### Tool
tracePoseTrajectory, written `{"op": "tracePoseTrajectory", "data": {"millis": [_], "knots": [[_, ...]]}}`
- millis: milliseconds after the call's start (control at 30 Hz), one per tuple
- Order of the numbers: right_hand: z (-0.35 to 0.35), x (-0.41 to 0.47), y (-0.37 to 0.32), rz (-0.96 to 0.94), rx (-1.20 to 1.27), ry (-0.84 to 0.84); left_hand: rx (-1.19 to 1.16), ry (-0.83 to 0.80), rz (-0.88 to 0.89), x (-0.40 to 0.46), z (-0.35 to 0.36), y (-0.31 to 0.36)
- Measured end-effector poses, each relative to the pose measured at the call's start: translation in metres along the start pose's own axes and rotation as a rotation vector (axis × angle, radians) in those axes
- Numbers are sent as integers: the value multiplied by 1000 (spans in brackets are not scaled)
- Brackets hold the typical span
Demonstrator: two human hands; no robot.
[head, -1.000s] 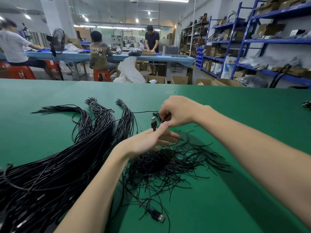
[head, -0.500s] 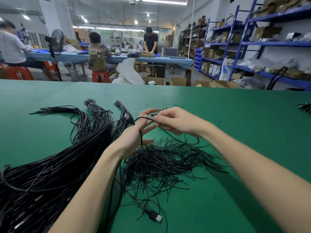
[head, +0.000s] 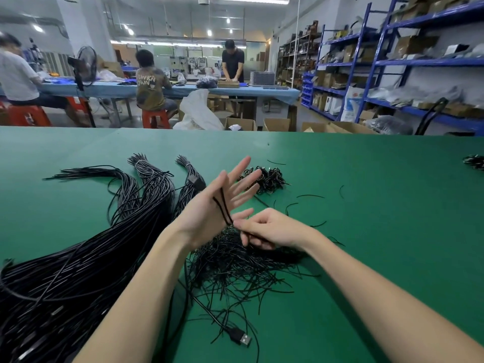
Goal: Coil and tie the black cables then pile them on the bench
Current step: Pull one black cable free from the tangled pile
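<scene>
My left hand is raised over the green bench with its fingers spread straight; a black cable runs in loops across the back of it. My right hand sits just to the right and lower, pinching that cable near my left wrist. The cable's USB plug lies on the bench near me. A heap of short black ties lies under both hands. Small tied coils are piled beyond my left fingertips.
A large bundle of long black cables fans across the left of the bench, banded at its far ends. Loose ties are scattered right of the coils. More coils lie at the far right edge. People work at a blue table behind.
My left hand has opened out and risen, fingers now straight, with the cable wound over it. My right hand has dropped lower toward my left wrist, drawing the cable along.
</scene>
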State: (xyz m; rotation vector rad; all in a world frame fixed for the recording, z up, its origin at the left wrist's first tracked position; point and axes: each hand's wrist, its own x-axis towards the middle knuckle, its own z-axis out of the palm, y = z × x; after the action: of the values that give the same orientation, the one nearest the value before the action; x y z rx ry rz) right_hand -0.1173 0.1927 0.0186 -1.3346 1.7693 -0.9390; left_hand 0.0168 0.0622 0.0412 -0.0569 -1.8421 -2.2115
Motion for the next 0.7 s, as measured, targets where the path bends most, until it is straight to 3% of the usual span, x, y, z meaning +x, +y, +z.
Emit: {"op": "tracePoseTrajectory", "data": {"millis": [133, 233, 433, 600, 700], "knots": [[-20, 4, 4, 111, -308, 36, -27, -56, -67, -3, -1, 3], [-39, 11, -10, 169, -495, -41, 14, -81, -140, -4, 0, 4], [-72, 27, -57, 88, -739, -32, 202, -180, -315, -1, -1, -3], [-70, 24, -110, -37, -769, 197, 320, 2, -294, 2, -4, -10], [-55, 12, -115, -111, -640, 253, 177, 150, -203, 3, -7, -10]]}}
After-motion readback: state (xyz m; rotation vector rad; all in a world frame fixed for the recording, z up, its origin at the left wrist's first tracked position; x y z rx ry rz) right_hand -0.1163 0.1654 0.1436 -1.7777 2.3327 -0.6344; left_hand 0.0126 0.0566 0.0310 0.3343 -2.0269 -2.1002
